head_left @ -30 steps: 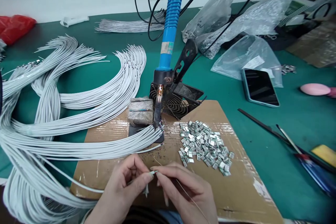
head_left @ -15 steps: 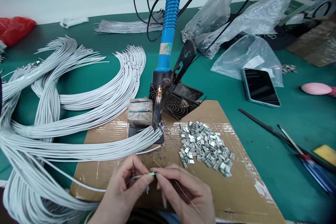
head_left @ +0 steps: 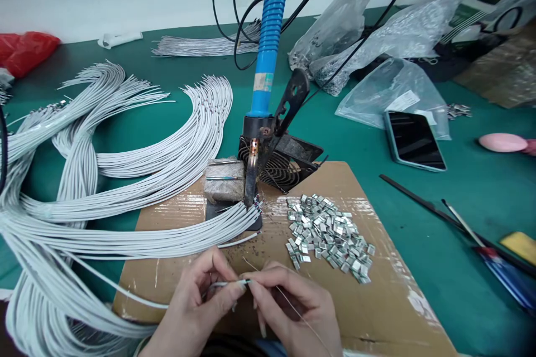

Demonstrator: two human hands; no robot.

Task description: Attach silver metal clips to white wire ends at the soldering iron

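Observation:
Low in the middle, my left hand (head_left: 205,304) pinches a white cable (head_left: 226,283) near its tip between thumb and index finger. My right hand (head_left: 295,307) meets it there, thumb and forefinger closed on the cable's dark end. A thin solder wire (head_left: 252,265) also passes through the right hand, its free tip sticking up past the fingers. Fine strands at the cable's end are too small to make out. Beyond both hands stands a soldering iron (head_left: 268,50) with a blue handle, held tip down in a black stand. Small metal connectors (head_left: 329,234) lie in a heap to the right.
Bundled white cables (head_left: 138,240) cover the left, their ends by the iron's tip. A small fan (head_left: 282,164) sits behind the cardboard sheet (head_left: 389,301). Further right are a phone (head_left: 414,139), plastic bags (head_left: 389,89), tweezers-like dark strip (head_left: 419,201) and a yellow sponge (head_left: 519,248).
Both hands stay at nearly the same spot, with the fingertips shifting slightly around the cable's end. The whole view has moved a little.

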